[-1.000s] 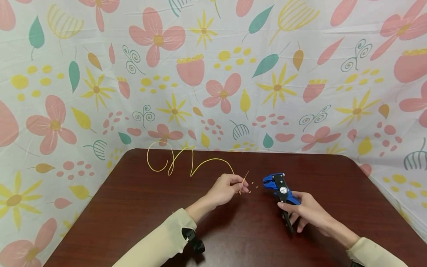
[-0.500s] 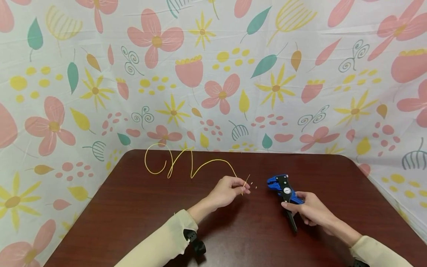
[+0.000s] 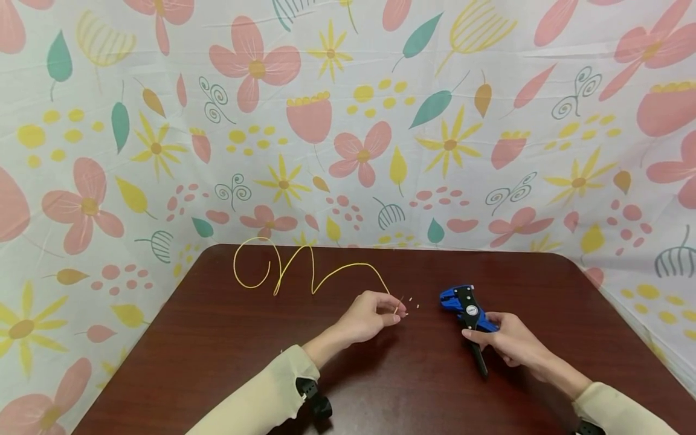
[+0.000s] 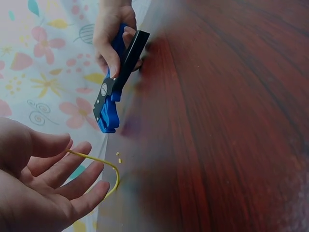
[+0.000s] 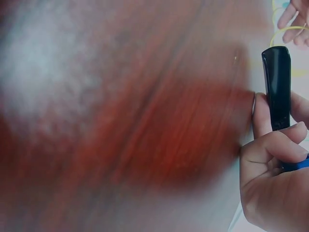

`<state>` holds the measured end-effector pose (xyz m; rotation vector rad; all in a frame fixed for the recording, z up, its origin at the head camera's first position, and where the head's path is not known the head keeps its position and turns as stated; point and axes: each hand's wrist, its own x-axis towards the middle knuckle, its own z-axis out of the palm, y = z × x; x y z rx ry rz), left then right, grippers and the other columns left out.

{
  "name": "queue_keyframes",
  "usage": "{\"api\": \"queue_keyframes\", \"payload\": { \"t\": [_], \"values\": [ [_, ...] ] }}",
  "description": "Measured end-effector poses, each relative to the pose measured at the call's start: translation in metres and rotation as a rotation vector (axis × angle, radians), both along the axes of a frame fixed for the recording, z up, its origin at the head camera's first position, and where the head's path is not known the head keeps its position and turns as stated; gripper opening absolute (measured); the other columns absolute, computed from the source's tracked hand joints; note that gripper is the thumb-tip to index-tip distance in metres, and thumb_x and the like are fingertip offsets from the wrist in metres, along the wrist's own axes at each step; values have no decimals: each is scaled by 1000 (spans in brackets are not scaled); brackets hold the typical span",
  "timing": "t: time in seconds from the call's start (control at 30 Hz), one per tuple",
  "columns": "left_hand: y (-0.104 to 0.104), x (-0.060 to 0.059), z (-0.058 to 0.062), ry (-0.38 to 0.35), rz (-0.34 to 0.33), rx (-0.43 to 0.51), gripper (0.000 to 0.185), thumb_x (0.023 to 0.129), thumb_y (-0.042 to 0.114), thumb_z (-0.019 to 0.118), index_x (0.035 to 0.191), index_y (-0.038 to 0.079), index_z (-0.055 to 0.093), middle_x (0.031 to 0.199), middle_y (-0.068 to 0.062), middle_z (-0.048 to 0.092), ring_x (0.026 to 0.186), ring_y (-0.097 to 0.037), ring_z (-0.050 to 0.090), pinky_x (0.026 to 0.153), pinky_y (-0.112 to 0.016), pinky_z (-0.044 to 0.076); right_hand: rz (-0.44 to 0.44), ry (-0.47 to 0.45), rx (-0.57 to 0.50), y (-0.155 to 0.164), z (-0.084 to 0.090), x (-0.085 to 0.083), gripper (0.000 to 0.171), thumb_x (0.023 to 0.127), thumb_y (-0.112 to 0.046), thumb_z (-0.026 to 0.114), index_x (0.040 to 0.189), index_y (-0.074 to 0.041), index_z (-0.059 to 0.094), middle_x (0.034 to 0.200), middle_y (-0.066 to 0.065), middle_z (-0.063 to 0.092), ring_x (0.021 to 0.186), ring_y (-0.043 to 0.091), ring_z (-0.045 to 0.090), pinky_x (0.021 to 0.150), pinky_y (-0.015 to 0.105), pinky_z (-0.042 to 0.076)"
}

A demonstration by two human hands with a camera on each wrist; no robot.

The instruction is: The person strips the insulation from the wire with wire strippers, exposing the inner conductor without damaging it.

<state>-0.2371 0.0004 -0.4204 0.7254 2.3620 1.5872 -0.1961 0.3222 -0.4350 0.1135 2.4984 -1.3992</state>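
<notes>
Yellow wire (image 3: 304, 273) and blue wire stripper (image 3: 462, 304) on dark wooden table (image 3: 228, 356).
Wire lies in loops toward the table's far left, its near end pinched in the left hand (image 3: 370, 314), fingers loosely curled. A few yellow insulation bits (image 3: 414, 302) lie between wire end and stripper. The right hand (image 3: 508, 341) grips the stripper's handles, its head resting on the table. Floral cloth (image 3: 348, 121) hangs behind.

No legible text; round label on wire stripper (image 3: 470, 309) too small to read.
</notes>
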Motion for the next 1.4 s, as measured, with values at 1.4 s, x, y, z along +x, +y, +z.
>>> {"api": "queue_keyframes", "payload": {
  "t": [1.4],
  "values": [
    [-80, 24, 17, 101, -52, 9, 46, 89, -17, 46, 121, 2, 72, 111, -11, 77, 114, -39, 69, 84, -30, 52, 37, 323, 501, 13, -2, -3, 85, 83, -58, 84, 127, 11, 63, 109, 23, 69, 95, 33, 67, 78, 53, 56]
  ]
}}
